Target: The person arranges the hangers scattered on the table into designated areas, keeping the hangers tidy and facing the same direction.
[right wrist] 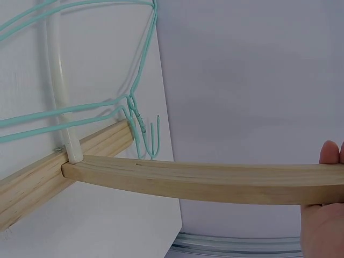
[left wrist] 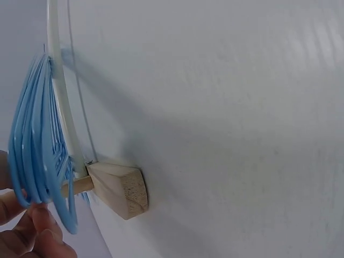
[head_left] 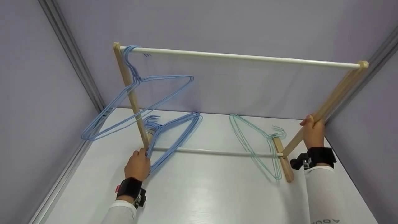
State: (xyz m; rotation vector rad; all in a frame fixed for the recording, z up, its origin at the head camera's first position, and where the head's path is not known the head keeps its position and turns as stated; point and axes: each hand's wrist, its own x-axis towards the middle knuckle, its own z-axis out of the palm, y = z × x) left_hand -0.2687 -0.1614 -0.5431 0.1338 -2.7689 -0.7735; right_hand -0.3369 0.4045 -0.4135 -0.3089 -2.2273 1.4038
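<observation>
Behind the rack rose a pale back wall, and a white table stretched beneath it. The rack had a wooden left post, a wooden right post, a white top bar joining them at their upper ends and a lower bar near the table. A wooden foot sat below the right post. At the rack's left end, several hanging blue hangers were hooked on the top bar close to the left post. Lower blue hangers were bunched beside the left post and crossed the lower bar. Green hangers lay across the lower bar at the rack's right end, next to the foot. At the bottom of the left post, the left hand pinched the lower blue hangers by one end; whether it also touched the post, I could not tell. The right hand was wrapped round the right post. Each wrist wore a black strap.
</observation>
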